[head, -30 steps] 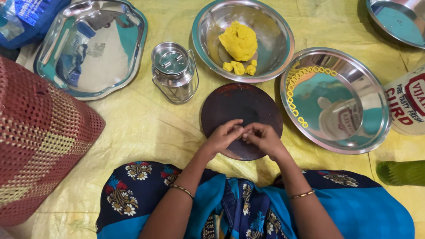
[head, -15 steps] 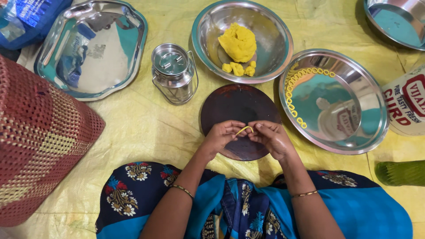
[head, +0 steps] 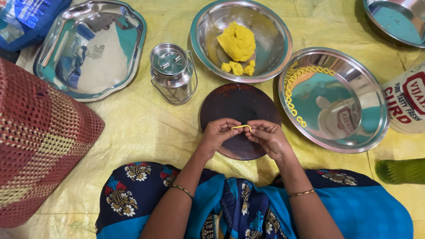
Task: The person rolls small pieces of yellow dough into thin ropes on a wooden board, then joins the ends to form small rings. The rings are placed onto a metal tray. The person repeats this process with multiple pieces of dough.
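Note:
Both hands meet over a round dark wooden board [head: 239, 104] on the yellow sheet. My left hand [head: 220, 132] and my right hand [head: 267, 136] pinch the two ends of a thin yellow dough strip [head: 241, 127] held just above the board. Behind the board, a steel bowl [head: 208, 26] holds a big lump of yellow dough [head: 237, 40] and a few small pieces [head: 237, 68]. To the right, a wide steel plate [head: 349, 128] carries a row of small yellow dough rings [head: 292, 86] along its left rim.
A lidded steel can [head: 171, 73] stands left of the board. A steel tray [head: 93, 48] lies at the back left, a red woven basket [head: 35, 141] at the left, a white tub [head: 407, 99] at the right edge, another steel plate [head: 398, 17] at the back right.
The hands lifted slightly off the board and drew apart, and the yellow dough strip now shows stretched between the fingertips.

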